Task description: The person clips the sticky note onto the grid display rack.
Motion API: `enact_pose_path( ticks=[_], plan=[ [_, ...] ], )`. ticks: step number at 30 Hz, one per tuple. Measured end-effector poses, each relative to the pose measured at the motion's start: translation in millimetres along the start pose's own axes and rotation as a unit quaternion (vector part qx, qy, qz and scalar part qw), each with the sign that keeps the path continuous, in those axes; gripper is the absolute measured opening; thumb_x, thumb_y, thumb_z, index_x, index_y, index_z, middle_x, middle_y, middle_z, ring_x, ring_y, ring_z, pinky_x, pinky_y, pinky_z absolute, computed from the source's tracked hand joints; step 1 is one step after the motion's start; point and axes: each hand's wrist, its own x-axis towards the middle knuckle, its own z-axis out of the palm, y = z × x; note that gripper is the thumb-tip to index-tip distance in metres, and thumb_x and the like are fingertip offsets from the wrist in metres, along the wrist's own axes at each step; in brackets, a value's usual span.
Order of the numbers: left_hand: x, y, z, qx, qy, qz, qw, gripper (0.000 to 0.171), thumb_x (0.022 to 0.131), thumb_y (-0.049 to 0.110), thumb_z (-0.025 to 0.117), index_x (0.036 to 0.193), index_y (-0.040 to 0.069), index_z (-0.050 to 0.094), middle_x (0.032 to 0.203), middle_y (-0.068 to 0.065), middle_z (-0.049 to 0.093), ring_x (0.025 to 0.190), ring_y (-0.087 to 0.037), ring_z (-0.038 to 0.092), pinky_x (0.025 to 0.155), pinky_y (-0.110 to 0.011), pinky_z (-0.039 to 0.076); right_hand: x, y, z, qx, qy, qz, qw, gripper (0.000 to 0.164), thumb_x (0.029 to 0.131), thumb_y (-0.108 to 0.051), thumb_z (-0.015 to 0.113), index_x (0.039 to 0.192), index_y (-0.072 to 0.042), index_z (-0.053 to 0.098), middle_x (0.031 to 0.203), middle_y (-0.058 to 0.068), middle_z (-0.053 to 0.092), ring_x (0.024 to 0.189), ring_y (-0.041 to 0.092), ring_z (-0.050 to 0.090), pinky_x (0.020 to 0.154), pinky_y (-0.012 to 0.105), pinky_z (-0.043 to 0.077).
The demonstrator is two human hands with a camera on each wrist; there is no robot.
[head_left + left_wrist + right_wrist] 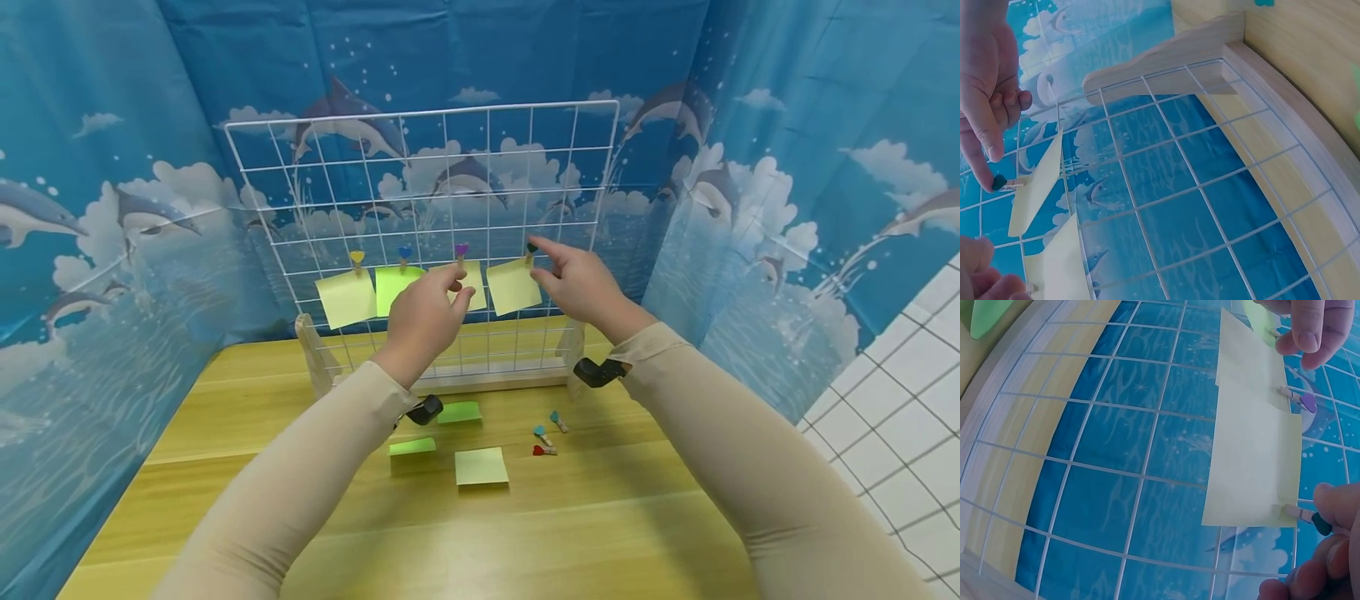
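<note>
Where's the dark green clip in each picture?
Head: the clip is just right of centre, slightly above the middle.
Left wrist: the clip is near the left edge, below the middle.
Right wrist: the clip is at the lower right.
Landmark: the pale yellow note it pinches, in all three.

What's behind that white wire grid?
Behind the white wire grid, a blue curtain printed with dolphins shows through, with wooden tabletop lower down. Whatever the clipped notes, left hand and right hand cover there can't be seen.
</note>
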Motion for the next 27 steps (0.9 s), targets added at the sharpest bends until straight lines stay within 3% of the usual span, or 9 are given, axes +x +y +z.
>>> enact_pose_path(
  ticks=[9, 13, 16, 18, 27],
  plan=[
    [-18.1, -11.2, -9.1, 0.008, -0.013, 0.008, 0.9999, 0.04, 0.109, 0.038, 0.059, 0.139, 0.015, 0.068, 0.123, -0.003, 0.076, 0.056, -0.015, 0.06, 0.048, -0.034, 0.047, -13, 3, 1, -0.025, -0.006, -0.027, 0.999, 0.062, 0.11, -0.027, 0.059, 0.166, -0.026, 0.035, 0.056, 0.002, 0.041, 0.045, 0.019, 0.034, 0.046, 0.035, 0.034],
    [-26.6, -16.9, -12.1, 0.019, -0.01, 0.03, 0.9993, 0.038, 0.108, 0.037, 0.061, 0.137, 0.013, 0.069, 0.123, -0.005, 0.076, 0.087, -0.022, 0.073, 0.072, -0.04, 0.06, -21, 5, 2, -0.03, -0.011, -0.033, 0.999, 0.062, 0.109, -0.028, 0.06, 0.166, -0.026, 0.035, 0.055, 0.001, 0.039, 0.045, 0.019, 0.032, 0.046, 0.034, 0.033],
    [-31.6, -22.2, -13.7, 0.033, -0.008, 0.046, 0.9984, 0.038, 0.107, 0.036, 0.062, 0.136, 0.012, 0.07, 0.127, -0.006, 0.076, 0.112, -0.028, 0.071, 0.095, -0.046, 0.059, -27, 7, 3, -0.038, -0.016, -0.035, 0.999, 0.063, 0.109, -0.028, 0.06, 0.166, -0.025, 0.035, 0.056, 0.001, 0.041, 0.045, 0.02, 0.034, 0.047, 0.034, 0.034],
    [-35.1, -26.1, -14.2, 0.042, -0.011, 0.053, 0.9977, 0.039, 0.107, 0.036, 0.062, 0.136, 0.012, 0.07, 0.13, -0.008, 0.074, 0.119, -0.03, 0.069, 0.104, -0.048, 0.056, -30, 9, 5, -0.041, -0.023, -0.036, 0.998, 0.062, 0.109, -0.027, 0.06, 0.166, -0.023, 0.035, 0.058, 0.002, 0.046, 0.046, 0.02, 0.037, 0.048, 0.034, 0.035],
    [-52.0, -40.1, -14.0, 0.057, -0.02, 0.09, 0.9942, 0.039, 0.106, 0.037, 0.064, 0.136, 0.012, 0.07, 0.134, -0.009, 0.073, 0.127, -0.032, 0.067, 0.109, -0.051, 0.053, -43, 14, 18, -0.031, -0.047, -0.043, 0.997, 0.062, 0.109, -0.025, 0.061, 0.165, -0.017, 0.037, 0.084, 0.004, 0.07, 0.059, 0.022, 0.053, 0.058, 0.038, 0.044]
  ],
)
